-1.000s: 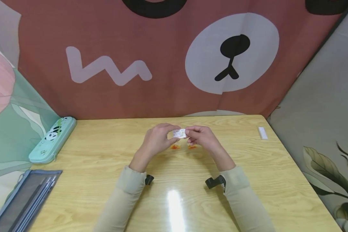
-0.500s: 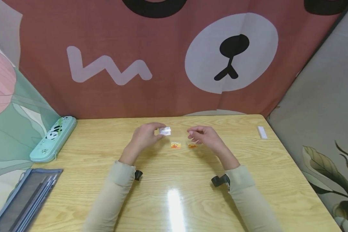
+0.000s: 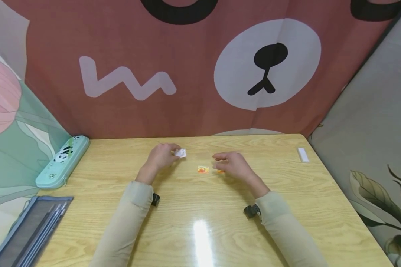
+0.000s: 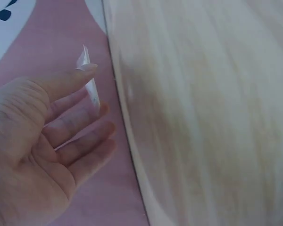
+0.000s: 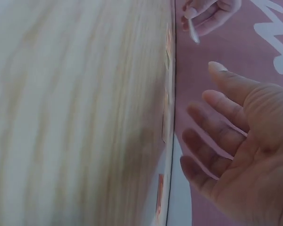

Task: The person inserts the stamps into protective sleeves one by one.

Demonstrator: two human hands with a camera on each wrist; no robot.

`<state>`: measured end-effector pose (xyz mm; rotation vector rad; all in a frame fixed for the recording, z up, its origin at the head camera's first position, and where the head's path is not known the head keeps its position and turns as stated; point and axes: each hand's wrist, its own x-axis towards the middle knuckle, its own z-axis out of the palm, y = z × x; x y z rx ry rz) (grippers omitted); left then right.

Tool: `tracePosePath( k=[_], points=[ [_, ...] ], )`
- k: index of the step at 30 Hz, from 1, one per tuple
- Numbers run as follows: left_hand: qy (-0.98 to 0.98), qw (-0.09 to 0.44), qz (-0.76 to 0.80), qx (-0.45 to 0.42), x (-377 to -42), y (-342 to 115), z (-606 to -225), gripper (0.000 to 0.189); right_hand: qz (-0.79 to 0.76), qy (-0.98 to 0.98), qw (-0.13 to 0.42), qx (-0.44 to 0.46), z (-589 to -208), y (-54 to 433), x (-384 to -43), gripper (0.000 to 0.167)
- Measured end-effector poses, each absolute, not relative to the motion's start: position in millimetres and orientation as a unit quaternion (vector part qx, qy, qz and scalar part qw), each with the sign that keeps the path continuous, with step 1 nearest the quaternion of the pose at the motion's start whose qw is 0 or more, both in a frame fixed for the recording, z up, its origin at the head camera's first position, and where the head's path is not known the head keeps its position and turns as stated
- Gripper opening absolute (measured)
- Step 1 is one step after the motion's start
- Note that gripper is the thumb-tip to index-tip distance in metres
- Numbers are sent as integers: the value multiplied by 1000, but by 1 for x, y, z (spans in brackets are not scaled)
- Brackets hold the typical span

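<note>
My left hand [image 3: 160, 155] pinches a small thin white rectangular piece [image 3: 180, 152] between thumb and fingertips, above the back of the table. Edge-on in the left wrist view, the white piece [image 4: 92, 89] looks slightly bent, and the other fingers are loosely spread. To the right, my right hand [image 3: 232, 163] has relaxed fingers and holds nothing; the right wrist view shows its palm bare. A small orange-and-yellow card [image 3: 203, 169] lies flat between the hands. A second orange card [image 3: 220, 171] lies under the right hand, mostly hidden by it.
On the left of the table [image 3: 187, 200] lie a mint panda pencil case [image 3: 62, 161] and a dark mesh pouch [image 3: 36, 230] with long thin items inside. A small white block [image 3: 303, 155] lies near the right edge. A brown curtain with a bear print [image 3: 194, 115] hangs behind.
My hands have come apart. The left one has carried the white piece left and turned it, while the right hand has let go and its fingers have loosened.
</note>
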<state>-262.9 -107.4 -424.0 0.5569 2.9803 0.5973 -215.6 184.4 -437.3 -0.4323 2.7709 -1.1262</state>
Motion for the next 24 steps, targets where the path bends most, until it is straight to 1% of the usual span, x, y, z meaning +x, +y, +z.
tracePosePath(
  k=[6,11,15,19,24],
  points=[
    [967,30,181,174,-269,-110,-433,35,-300,937,62,-168,-439,176,-221,51],
    [970,28,170,170,-270,-109,-434,34,-284,940,62,-180,-441,173,-223,51],
    [973,36,162,161,-270,-107,-433,34,-289,940,60,-170,-442,173,-222,49],
    [975,52,158,145,-267,-105,-429,39,-294,939,52,-168,-443,174,-221,45],
    [973,67,174,136,-263,-95,-423,50,-291,940,50,-174,-444,171,-222,42]
  ],
)
